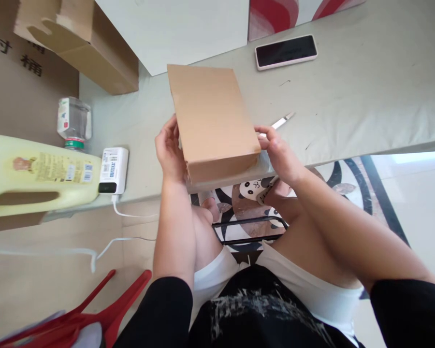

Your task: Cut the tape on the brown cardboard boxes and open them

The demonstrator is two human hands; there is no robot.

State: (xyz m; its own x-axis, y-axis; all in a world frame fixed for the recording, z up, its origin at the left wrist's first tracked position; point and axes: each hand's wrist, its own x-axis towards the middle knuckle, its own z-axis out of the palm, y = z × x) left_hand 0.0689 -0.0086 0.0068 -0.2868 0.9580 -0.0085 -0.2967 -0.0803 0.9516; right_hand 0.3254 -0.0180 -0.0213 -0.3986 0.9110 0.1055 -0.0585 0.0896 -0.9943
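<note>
While both hands grip it from either side, the brown cardboard box [212, 121] sits at the near edge of the counter [366, 96], its near end just over the rim. The left hand [170, 152] presses flat against the box's left side, fingers curled up along the wall. The right hand [281, 154] clamps the opposite side near the lower corner, thumb and fingertips touching the cardboard. So the hands stand apart, with the closed box held between them.

Just beyond the right hand, a thin white pen-like tool [282, 121] lies on the counter, near the fingers but not touching them. Farther off beyond that hand rests a phone [286, 51] in a pink case, screen dark. To the left of the left hand lies a white power bank [113, 170] with a cable running off the counter edge. Past it, a large pale yellow jug [36, 174] lies on its side, and a small clear bottle [74, 121] with a green cap stands near it. Beyond the left hand, well apart, an open cardboard carton [87, 43] sits on the counter. Below the hands, the person's knees and white shorts show, and a red chair [105, 309] stands to the lower left.
</note>
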